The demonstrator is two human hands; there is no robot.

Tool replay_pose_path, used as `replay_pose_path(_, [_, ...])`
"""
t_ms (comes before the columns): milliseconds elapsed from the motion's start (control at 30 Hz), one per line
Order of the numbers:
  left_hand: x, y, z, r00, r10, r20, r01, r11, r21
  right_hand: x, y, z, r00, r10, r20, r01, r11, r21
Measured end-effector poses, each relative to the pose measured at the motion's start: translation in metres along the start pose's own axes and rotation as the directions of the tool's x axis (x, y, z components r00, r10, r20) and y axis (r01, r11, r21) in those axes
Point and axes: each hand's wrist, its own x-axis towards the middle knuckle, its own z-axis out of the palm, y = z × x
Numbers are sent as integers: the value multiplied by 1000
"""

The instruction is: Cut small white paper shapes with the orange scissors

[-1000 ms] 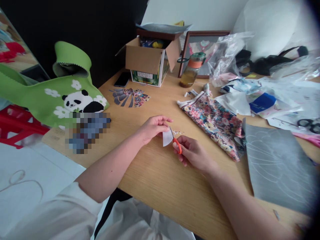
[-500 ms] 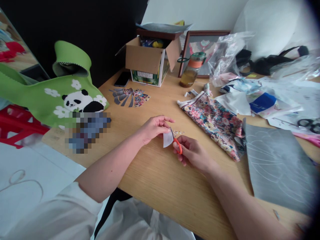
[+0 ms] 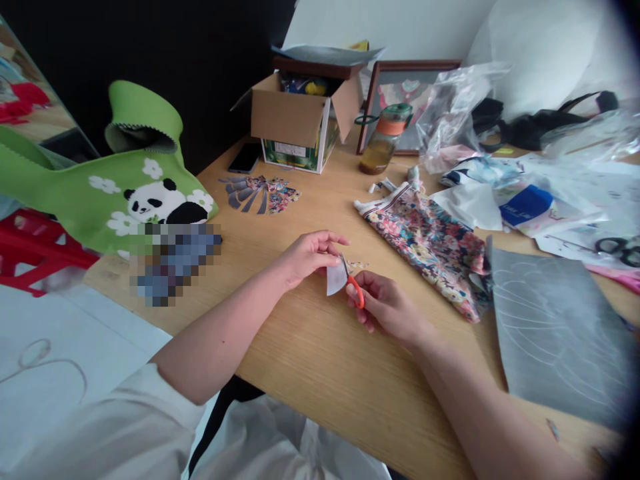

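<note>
Here you are, mid-frame, at what looks like the trimming step: your left hand (image 3: 315,255) has its grip pinched on the small pale piece (image 3: 335,279), while your right hand (image 3: 384,305) grips the orange-handled scissors (image 3: 355,292), blades right at that piece's edge — little scraps (image 3: 358,265) lie just beyond on the bench (image 3: 310,350). The next snip seems to call for a steady pinch, fingertips clear of the blades. Up at top centre, the open cardboard box (image 3: 285,120) holds something blue and yellow — can't tell what — and right of it the lidded bottle (image 3: 376,159) carries amber liquid, low down.
</note>
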Motion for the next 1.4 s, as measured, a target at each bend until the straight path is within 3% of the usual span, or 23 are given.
replay_pose_path(433, [0, 1, -1, 999, -26, -18, 26, 1000, -7, -1, 1, 0, 999, 4, -38, -2, 998, 59])
replay_pose_path(700, [1, 0, -3, 998, -47, -49, 47, 999, -5, 5, 15, 1, 978, -106, -180, 148, 959, 240])
replay_pose_path(1000, [5, -5, -3, 997, 4, -72, -2, 1000, 31, 1, 14, 12, 959, -152, -240, 190, 971, 143])
replay_pose_path(1233, [8, -14, -6, 999, 34, 3, -34, 998, 50, -1, 15, 13, 957, -150, -248, 175, 981, 83])
replay_pose_path(1400, [10, -19, -5, 998, 64, 26, -66, 993, 96, -2, 18, 14, 910, -228, -347, 266, 962, 68])
